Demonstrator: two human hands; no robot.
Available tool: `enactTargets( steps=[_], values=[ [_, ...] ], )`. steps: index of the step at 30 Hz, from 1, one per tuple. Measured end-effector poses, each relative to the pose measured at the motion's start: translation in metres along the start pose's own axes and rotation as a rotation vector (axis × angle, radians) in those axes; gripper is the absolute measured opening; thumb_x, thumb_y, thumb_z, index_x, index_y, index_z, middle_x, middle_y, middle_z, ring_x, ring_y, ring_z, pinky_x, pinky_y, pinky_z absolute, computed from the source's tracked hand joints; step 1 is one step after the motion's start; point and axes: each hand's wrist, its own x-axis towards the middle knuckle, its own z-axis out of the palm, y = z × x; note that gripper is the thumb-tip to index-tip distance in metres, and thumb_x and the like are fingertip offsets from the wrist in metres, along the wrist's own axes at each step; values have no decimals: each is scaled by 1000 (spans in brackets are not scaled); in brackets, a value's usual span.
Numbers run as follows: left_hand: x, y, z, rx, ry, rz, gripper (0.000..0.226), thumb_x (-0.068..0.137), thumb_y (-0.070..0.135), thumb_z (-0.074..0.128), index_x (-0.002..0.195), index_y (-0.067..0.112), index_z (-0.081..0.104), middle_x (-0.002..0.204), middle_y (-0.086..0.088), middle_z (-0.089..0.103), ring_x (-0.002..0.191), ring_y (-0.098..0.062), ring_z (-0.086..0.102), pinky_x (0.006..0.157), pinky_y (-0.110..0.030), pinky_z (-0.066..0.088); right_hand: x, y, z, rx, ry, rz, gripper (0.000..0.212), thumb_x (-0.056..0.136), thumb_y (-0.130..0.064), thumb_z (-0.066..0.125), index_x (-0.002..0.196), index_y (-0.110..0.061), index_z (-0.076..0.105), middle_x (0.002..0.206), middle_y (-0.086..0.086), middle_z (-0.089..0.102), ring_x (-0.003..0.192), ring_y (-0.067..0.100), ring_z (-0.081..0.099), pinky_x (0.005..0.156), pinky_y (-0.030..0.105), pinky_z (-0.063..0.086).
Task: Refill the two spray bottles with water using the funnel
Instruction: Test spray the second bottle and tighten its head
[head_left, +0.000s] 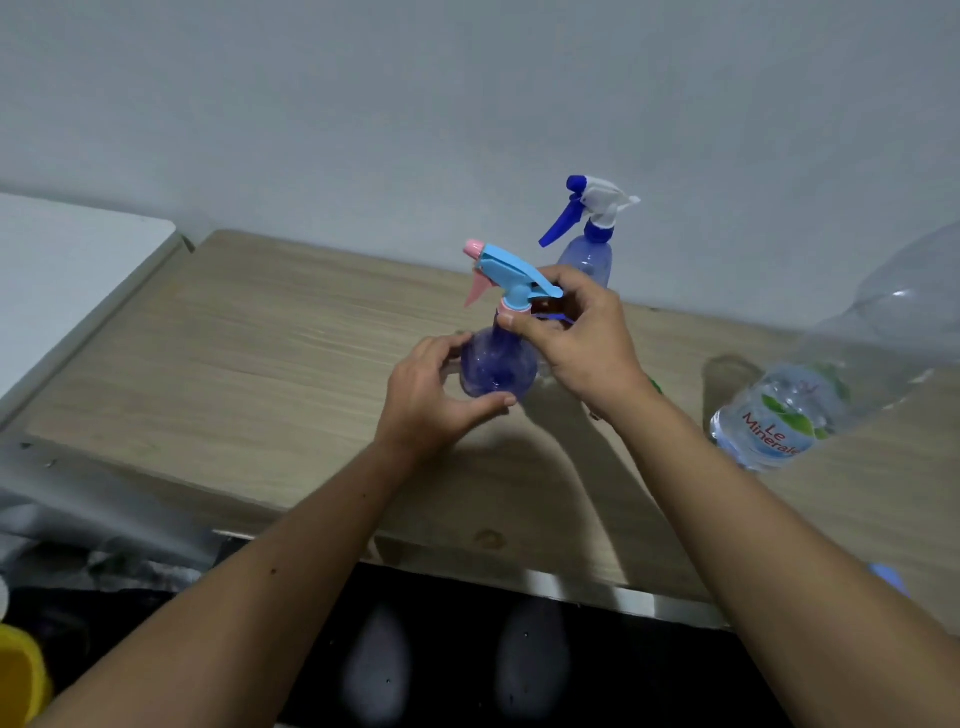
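Observation:
A small round purple spray bottle (496, 366) stands on the wooden table (249, 374). Its spray head (511, 273) is light blue with a pink nozzle and trigger. My left hand (436, 400) wraps around the bottle's body. My right hand (582, 338) pinches the pink collar at its neck, under the spray head. Behind them a taller blue spray bottle (589, 260) stands near the wall, with a white and dark blue head (587, 205). A large clear water bottle (789, 415) with a Le Minerale label is at the right. No funnel shows clearly; a blue edge peeks out behind my right hand.
A white surface (72, 270) adjoins the table at the left. Grey cloth (93, 525) lies below the table's left front corner, and a yellow object (21, 675) sits at the bottom left. The grey wall runs close behind the bottles.

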Motion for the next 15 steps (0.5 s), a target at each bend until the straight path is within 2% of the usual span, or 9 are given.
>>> enactTargets(
  steps=[3,5,8,12,15],
  values=[
    [22,-14,-5,13,59,-90,90,61,53,103,130,8,68,121,-4,73,106,-15,72,94,-40,61,29,-4,18,28,8,2,34,85,-13,87,115,-14,72,102,0,78,96,8,73,80,16,57],
    [35,-21,-5,10,73,-139,88,62,53,102,130,11,68,121,-2,73,106,-13,72,95,-40,61,46,-4,29,26,14,6,34,85,-13,87,116,-14,72,104,0,78,97,6,73,78,14,57],
    [52,-32,-4,5,60,-206,88,62,56,99,132,14,66,124,0,72,109,-14,71,96,-42,61,66,1,42,39,12,16,35,87,-15,86,118,-17,72,107,-4,77,100,3,72,79,15,59],
    [70,-42,0,-1,21,-265,89,63,55,99,136,20,63,128,2,71,113,-12,70,98,-41,62,84,12,55,96,49,47,36,87,-16,86,119,-20,70,109,-6,75,105,8,70,88,22,61],
    [82,-47,5,17,16,-272,90,64,52,100,138,17,61,130,0,70,114,-14,69,99,-39,61,96,20,60,127,82,67,34,89,-16,84,119,-21,69,107,-7,74,104,7,70,85,18,60]
  ],
)
